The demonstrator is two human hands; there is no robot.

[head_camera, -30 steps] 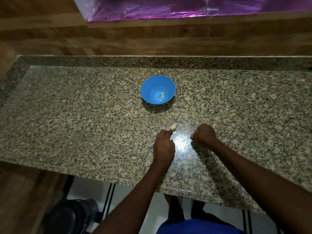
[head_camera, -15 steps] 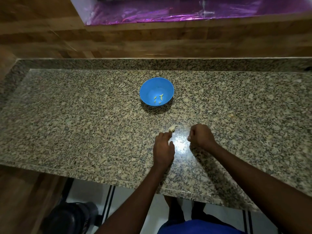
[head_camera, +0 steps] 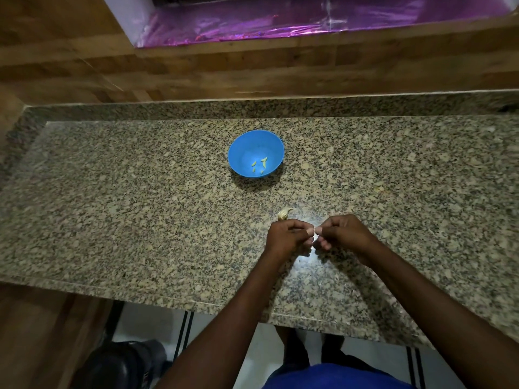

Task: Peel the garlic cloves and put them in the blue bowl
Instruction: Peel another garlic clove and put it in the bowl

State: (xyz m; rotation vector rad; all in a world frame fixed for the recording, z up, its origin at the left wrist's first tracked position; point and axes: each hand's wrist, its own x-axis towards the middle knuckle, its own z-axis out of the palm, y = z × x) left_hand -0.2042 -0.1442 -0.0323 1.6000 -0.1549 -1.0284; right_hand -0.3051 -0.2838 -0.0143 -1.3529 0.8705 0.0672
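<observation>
A blue bowl (head_camera: 255, 153) stands on the granite counter, with several small peeled garlic pieces (head_camera: 260, 164) on its bottom. A pale bunch of unpeeled garlic (head_camera: 284, 213) lies on the counter just beyond my left hand (head_camera: 286, 237). My right hand (head_camera: 344, 234) is right beside the left, fingertips meeting. Between them both hands pinch a small garlic clove (head_camera: 315, 229), mostly hidden by the fingers.
The speckled granite counter (head_camera: 140, 206) ends in a front edge close to my body and a raised lip at the back. A wooden wall with a purple foil-lined opening (head_camera: 280, 21) rises behind. A dark object (head_camera: 120, 363) stands on the floor below left.
My hands came together from being apart; my left hand drew back from the garlic bunch, and both now pinch a small clove between them. The bunch stays on the counter.
</observation>
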